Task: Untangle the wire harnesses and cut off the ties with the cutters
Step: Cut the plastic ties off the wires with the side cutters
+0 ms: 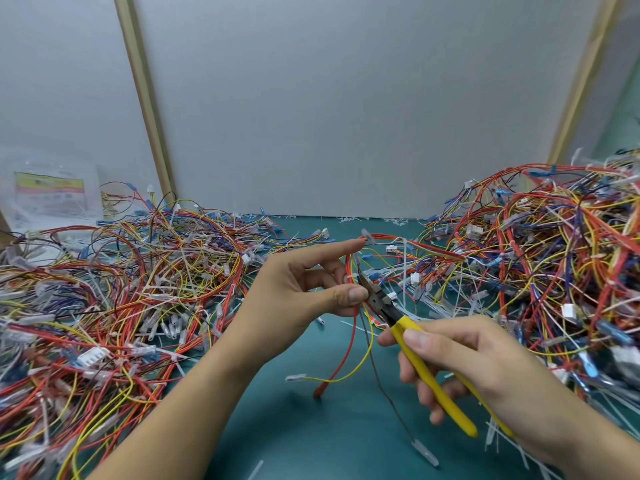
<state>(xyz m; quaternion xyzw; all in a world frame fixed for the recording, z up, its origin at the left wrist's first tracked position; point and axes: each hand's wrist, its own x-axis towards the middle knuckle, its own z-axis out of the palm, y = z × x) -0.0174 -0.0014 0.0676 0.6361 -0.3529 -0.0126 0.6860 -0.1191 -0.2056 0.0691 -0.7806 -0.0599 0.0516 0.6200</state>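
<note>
Fingers of left hand (294, 289) pinch the wire harness (353, 327) (forefinger straight); right hand (478, 362) grips the cutters (401, 322).

We see a bright, even, diffuse light that appears to fall from above: the grey back panel (346, 98) shows no glare, and the green table (311, 441) carries only a faint, soft-edged shadow in the near middle. The wide lens bends the picture, so the wooden strips (145, 98) lean outward, and the left wire heap (86, 306) and right wire heap (554, 271) smear towards the edges. The plastic bag (48, 192) at far left looks hazy, while the centre stays sharp.
</note>
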